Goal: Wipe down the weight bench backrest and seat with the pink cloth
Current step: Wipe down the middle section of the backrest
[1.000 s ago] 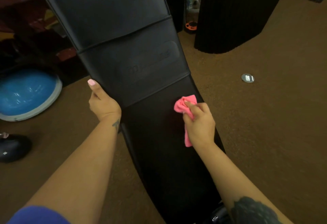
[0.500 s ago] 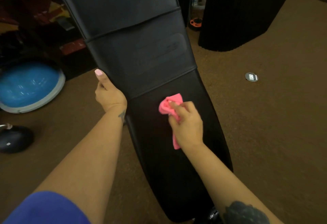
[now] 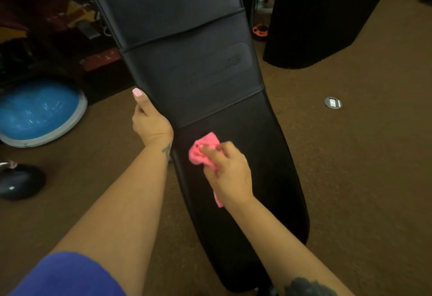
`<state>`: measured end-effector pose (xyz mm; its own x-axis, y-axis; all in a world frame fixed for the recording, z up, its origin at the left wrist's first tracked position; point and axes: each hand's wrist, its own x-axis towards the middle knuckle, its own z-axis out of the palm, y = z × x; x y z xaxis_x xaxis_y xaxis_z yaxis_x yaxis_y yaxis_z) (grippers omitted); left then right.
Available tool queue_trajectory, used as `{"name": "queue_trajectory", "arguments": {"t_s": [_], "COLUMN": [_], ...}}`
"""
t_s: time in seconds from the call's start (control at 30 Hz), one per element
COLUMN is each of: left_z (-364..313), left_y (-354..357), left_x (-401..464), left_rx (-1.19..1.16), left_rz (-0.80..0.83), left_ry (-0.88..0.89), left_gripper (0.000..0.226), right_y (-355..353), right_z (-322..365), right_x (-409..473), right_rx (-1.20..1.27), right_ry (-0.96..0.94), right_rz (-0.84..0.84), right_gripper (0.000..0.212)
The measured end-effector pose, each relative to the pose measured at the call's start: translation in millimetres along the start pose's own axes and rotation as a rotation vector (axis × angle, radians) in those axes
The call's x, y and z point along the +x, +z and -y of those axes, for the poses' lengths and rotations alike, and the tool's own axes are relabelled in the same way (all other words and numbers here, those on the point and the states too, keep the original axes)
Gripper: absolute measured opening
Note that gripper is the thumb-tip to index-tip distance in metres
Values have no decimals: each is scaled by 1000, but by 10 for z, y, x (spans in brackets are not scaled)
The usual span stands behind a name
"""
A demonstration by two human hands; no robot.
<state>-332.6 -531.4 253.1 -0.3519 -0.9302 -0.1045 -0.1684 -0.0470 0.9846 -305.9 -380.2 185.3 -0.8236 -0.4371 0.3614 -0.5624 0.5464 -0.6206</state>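
Hands apart: the left hand (image 3: 150,124) is gripping the weight bench (image 3: 187,62) edge; the right hand (image 3: 230,174) is pressing the bunched pink cloth (image 3: 204,149) onto the seat; embossed logo unreadable.

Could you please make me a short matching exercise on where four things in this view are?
Things:
1. pink cloth
2. left hand
3. blue dome trainer
4. kettlebell

Places:
A. on the floor, lower left
B. on the bench's left edge
C. bunched under the right hand on the bench
D. on the floor, left of the bench

Pairs: 1-C, 2-B, 3-D, 4-A
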Motion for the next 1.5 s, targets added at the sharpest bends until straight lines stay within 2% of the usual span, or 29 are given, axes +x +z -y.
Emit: {"name": "queue_trajectory", "arguments": {"t_s": [0.1, 0.23, 0.3, 0.43, 0.5, 0.6, 0.63, 0.73, 0.9, 1.0, 1.1, 1.17, 1.23, 1.3, 1.4, 1.5], "left_z": [2, 12, 18, 90, 122, 146, 129, 138, 109, 90, 109, 209, 342, 497, 736, 904], "left_y": [-4, -19, -35, -94, -142, -222, -240, -269, -345, -389, -420, -440, -469, -505, -548, -580], "left_x": [3, 20, 53, 168, 238, 320, 320, 370, 434, 470, 427, 370, 302, 218, 108, 37], "left_rx": [-5, 18, 18, 39, 22, 65, 73, 88, 143, 106, -35, -68, -49, -65, -77, -87], "left_rz": [19, 69, 102, 206, 302, 426, 448, 483, 561, 614, 644, 669, 669, 664, 664, 704], "left_ry": [1, -13, -19, -6, -29, -71, -70, -64, -71, -102, -204, -278, -350, -402, -419, -399], "left_gripper": [58, 59, 60, 64, 73, 102, 103, 98, 84, 90, 80, 88, 99, 83, 57, 53], "right_y": [-59, -77, -10, 122, 99, 63, 80, 187, 255, 164, 118, 154, 218, 234, 180, 196], "right_z": [-164, -54, 171, 400, 296, 210, 256, 547, 548, 391, 454, 599, 700, 683, 590, 719], "right_x": [-127, 85, 203, 56, -42, 2, 65, 185, -125, -90, 244, 380, 318, 163, 167, 450], "right_rx": [-17, -2, 15, -19, -34, -37, -28, -16, -90, -31, 43, 92, 70, 23, 79, 108], "right_ry": [50, 171, 139, -22, -5, 121, 138, 89, -72, 126, 293, 262, 142, 65, 146, 142], "right_rz": [21, -115, -134, 3, 9, -75, -103, -109, 83, -42, -165, -193, -124, -53, -126, -203], "right_gripper": [41, 39, 39, 40, 38, 38, 37, 37, 35, 36, 35, 34, 36, 37, 38, 36]}}
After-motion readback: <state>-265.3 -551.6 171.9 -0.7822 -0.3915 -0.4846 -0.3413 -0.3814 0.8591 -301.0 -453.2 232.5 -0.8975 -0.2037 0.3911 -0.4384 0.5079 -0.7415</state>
